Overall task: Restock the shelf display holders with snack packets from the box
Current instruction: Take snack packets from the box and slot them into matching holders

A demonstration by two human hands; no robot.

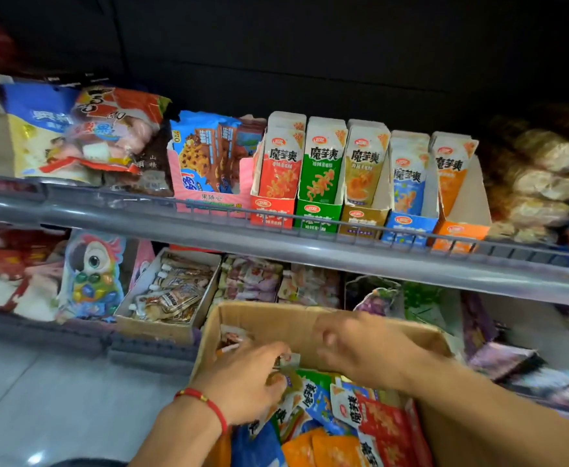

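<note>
Reaching into the cardboard box (pixel 259 320) of mixed snack packets (pixel 374 423): left hand (pixel 247 382) pinches one, right hand (pixel 360 348) blurred, grip unclear; five shelf holders (pixel 364 183) stocked

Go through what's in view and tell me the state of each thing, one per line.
Box: open, packets inside.
Left hand: in the box, fingers on packets.
Right hand: over the box, blurred.
Red holder: stocked, upright.
Green holder: stocked.
Orange holder: stocked.

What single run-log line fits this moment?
stage: picking | left hand: grips packet in box | right hand: blurred above box | holders: part-filled
</note>
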